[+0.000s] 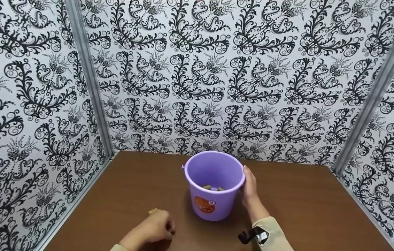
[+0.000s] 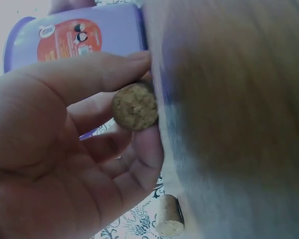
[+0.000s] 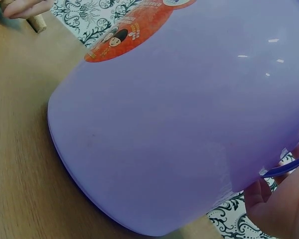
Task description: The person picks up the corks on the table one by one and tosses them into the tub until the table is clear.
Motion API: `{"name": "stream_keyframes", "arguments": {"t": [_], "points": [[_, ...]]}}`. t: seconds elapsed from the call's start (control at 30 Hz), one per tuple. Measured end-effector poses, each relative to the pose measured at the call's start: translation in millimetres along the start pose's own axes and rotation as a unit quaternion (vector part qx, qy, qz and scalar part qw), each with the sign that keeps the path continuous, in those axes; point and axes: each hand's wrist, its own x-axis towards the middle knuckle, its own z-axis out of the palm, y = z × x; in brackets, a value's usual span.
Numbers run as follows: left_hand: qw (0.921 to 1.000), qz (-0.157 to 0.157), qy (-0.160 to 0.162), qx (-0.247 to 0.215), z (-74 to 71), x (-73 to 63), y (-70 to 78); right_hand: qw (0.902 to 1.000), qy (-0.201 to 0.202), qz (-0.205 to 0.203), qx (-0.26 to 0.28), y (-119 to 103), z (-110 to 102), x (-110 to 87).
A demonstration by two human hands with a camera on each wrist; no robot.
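Note:
A purple bucket (image 1: 214,205) with an orange sticker stands upright on the table. A few cork pieces (image 1: 207,187) lie in its bottom, partly hidden by the near wall. My right hand (image 1: 249,184) holds the bucket by the right side of its rim; in the right wrist view the fingers (image 3: 259,193) are at the rim beside the handle. Left of the bucket, my left hand (image 1: 155,225) is low over the table. Between its thumb and fingers it pinches a cork (image 2: 135,106), seen end-on. A second cork (image 2: 169,216) lies on the table just past that hand.
The brown table (image 1: 304,202) is enclosed by patterned walls (image 1: 217,87) at the back and both sides, with grey metal posts (image 1: 94,80) at the corners. A black strap mount (image 1: 249,236) sits on my right wrist.

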Motion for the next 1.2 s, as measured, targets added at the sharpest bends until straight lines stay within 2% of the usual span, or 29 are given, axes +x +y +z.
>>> {"name": "stream_keyframes", "arguments": {"t": [0.33, 0.67, 0.9, 1.2], "points": [[0.9993, 0.010, 0.030, -0.022, -16.8, 6.3, 2.8, 1.0000, 0.002, -0.008, 0.003, 2, -2, -0.7], [0.9938, 0.078, 0.079, 0.011, -21.8, 14.4, 16.7, 0.9998, 0.006, 0.002, -0.020, 3, -3, -1.2], [0.9927, 0.090, 0.077, 0.024, -28.9, 20.1, 23.0, 0.9998, 0.013, -0.003, -0.013, 2, -4, -2.3], [0.9897, 0.116, 0.076, 0.037, -43.2, 21.3, 29.4, 0.9999, 0.003, -0.006, -0.014, 2, -1, 0.6]]}}
